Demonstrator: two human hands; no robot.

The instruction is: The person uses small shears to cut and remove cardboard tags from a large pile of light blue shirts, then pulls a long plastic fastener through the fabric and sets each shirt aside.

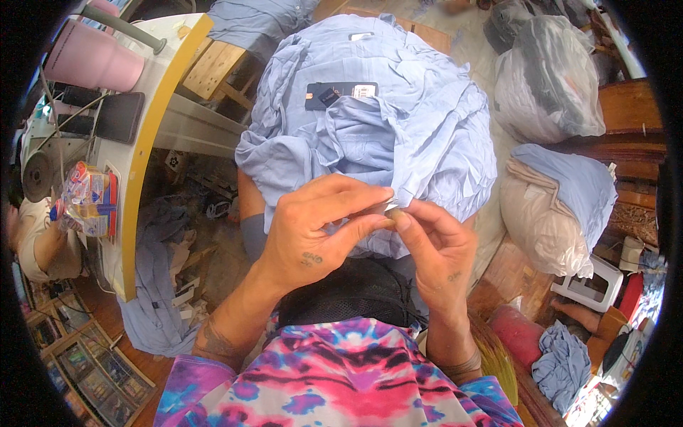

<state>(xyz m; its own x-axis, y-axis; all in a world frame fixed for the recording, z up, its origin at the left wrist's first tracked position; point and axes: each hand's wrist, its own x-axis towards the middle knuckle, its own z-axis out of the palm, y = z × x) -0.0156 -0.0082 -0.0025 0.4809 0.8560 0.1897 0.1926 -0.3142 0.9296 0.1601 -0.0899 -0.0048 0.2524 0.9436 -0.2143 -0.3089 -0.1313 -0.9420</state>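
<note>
Gripping a metal piece point(390, 204) with left fingers point(364, 227), you edge-pinch the soft, likely lightweight shirt point(449, 142) between right fingers point(420, 238).

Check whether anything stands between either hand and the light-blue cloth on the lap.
Nothing visible blocks the right hand; its fingertips meet the near edge of the light-blue cloth. At the left hand, only the small shiny metal piece in its fingertips comes between, close by that edge.
</note>
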